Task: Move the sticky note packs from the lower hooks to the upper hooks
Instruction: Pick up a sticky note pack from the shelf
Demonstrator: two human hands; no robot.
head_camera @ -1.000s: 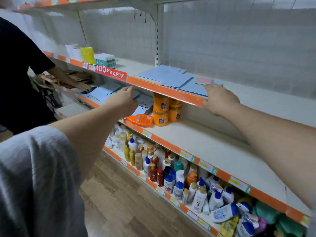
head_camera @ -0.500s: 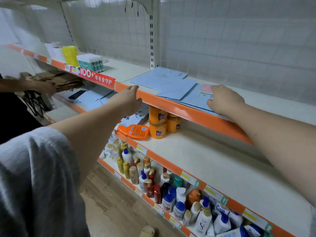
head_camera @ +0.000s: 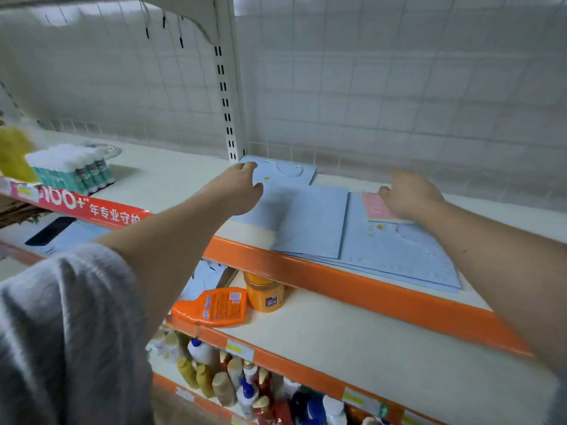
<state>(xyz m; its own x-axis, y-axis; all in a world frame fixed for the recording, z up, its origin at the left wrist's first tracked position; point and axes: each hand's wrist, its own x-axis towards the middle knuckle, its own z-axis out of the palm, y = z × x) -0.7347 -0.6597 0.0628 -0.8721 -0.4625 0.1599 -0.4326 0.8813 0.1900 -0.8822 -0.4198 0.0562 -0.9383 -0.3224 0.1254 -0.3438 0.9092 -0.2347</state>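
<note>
A pink sticky note pack (head_camera: 376, 207) lies flat on light blue paper bags (head_camera: 313, 222) on the orange-edged shelf (head_camera: 362, 289). My right hand (head_camera: 409, 196) reaches over the pack with its fingers spread, and its palm covers the pack's right side. My left hand (head_camera: 237, 187) hovers over the far left blue bag with relaxed fingers, holding nothing. Black-tipped hooks (head_camera: 164, 24) hang on the white wire grid wall (head_camera: 383, 81) at the upper left. No packs hang on them.
Teal glue sticks (head_camera: 72, 168) and a blurred yellow item (head_camera: 13, 154) stand at the shelf's left. Below are an orange bottle (head_camera: 213, 308) lying flat, an orange jar (head_camera: 265, 292) and several bottles (head_camera: 233, 381) on the lowest shelf.
The view has tilted up and moved closer to the shelf. Both hands have moved from the shelf's orange edge forward over the blue bags, the right one onto the pink pack.
</note>
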